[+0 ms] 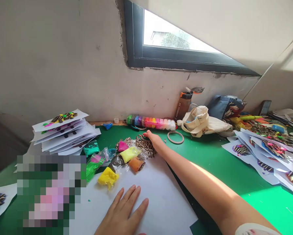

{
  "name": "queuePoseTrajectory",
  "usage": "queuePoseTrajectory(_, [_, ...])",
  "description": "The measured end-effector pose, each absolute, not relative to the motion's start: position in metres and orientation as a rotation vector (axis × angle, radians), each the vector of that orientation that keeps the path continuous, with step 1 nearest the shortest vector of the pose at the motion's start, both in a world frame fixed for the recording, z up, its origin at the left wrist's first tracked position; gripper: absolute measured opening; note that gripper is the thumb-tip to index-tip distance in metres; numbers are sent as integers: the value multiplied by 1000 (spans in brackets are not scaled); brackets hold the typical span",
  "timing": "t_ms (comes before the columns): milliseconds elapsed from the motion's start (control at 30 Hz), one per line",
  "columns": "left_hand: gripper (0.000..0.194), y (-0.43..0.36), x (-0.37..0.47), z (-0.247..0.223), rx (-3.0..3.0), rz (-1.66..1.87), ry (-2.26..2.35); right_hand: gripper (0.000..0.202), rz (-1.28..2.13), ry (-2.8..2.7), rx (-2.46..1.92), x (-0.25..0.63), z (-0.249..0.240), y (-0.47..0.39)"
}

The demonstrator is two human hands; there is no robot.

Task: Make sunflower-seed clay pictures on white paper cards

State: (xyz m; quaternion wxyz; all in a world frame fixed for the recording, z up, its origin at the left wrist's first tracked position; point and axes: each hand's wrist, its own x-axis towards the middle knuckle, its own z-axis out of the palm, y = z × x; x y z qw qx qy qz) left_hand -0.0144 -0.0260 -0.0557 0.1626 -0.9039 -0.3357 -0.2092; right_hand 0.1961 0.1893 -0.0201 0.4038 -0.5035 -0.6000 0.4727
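Resting our left hand (127,207), released, on the white paper (161,192), we put our right hand (153,137) at the striped seeds (146,146) on the green counter (200,147); its grasp we cannot tell.

I count one bottle (182,108), one ring (168,137), one cream cloth bag (199,121) and one blue bag (216,106) towards the desk's (205,147) far edge. Two paper piles (75,138), one near each side edge. One big white sheet (163,186) at the near edge. Two yellow packets (108,178), one orange packet (136,164). The striped seeds (148,147) are too many to count.
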Motion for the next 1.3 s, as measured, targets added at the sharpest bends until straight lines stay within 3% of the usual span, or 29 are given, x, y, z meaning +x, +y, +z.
queuePoseTrajectory(300, [52, -40, -6, -38, -2653, -508, -1240, 76, 1137, -1425, -1227, 230, 21, 136])
queuePoseTrajectory(533, [58, -44, -6, -41, -2636, -466, -1374, 34, 1027, -1652, -1403, 207, 10, 31])
queuePoseTrajectory(667, [60, -41, -9, -45, -2618, -472, -1369, 27, 827, -2095, -1349, 193, 1, -7])
queuePoseTrajectory(800, [60, -40, -9, -40, -2611, -469, -1385, 30, 516, -2279, -1472, 191, 0, -17])
queuePoseTrajectory(1000, [64, -52, -5, -24, -2740, -306, -1378, 13, 361, -2363, -1565, 186, 7, -18])
queuePoseTrajectory(1300, [77, -50, -9, -24, -2877, -234, -1362, 14, 482, -2256, -1614, 183, -2, -6])
